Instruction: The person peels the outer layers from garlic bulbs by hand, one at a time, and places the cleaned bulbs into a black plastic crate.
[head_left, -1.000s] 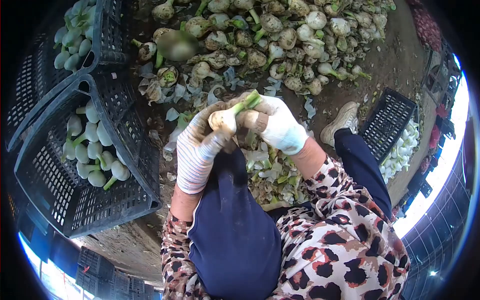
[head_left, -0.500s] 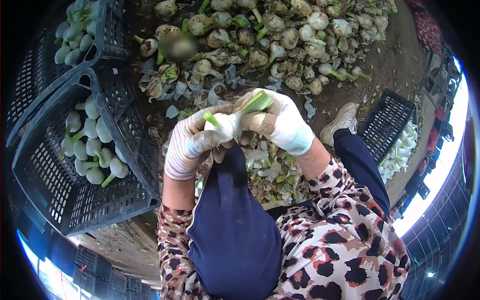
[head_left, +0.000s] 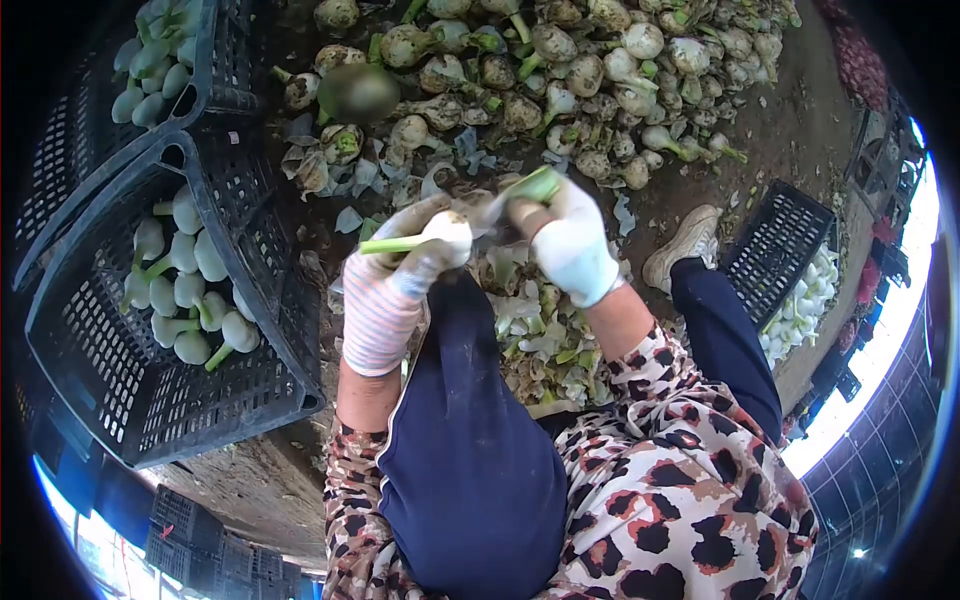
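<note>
My left hand [head_left: 398, 270], in a striped glove, is closed around a fresh garlic bulb [head_left: 452, 231]. The bulb is white and smooth, and its pale green stem [head_left: 392, 244] sticks out to the left. Just to the right, my right hand [head_left: 570, 238], in a white glove, grips a strip of green garlic peel [head_left: 538, 186]. That strip is partly smeared by motion, and a gap shows between it and the bulb. Beneath both hands lies a heap of stripped garlic skins [head_left: 545, 345] between the legs.
A black crate [head_left: 90, 340] at left holds cleaned garlic bulbs [head_left: 190, 290]; another crate [head_left: 225, 60] stands behind it. Unpeeled, soil-covered garlic [head_left: 585, 75] is piled ahead. At right, a small black crate [head_left: 775, 245] sits by white bulbs [head_left: 800, 305], near a shoe [head_left: 685, 250].
My hands have moved apart. The green peel has come away from the bulb in my right hand, and the bulb's stem has swung to point left.
</note>
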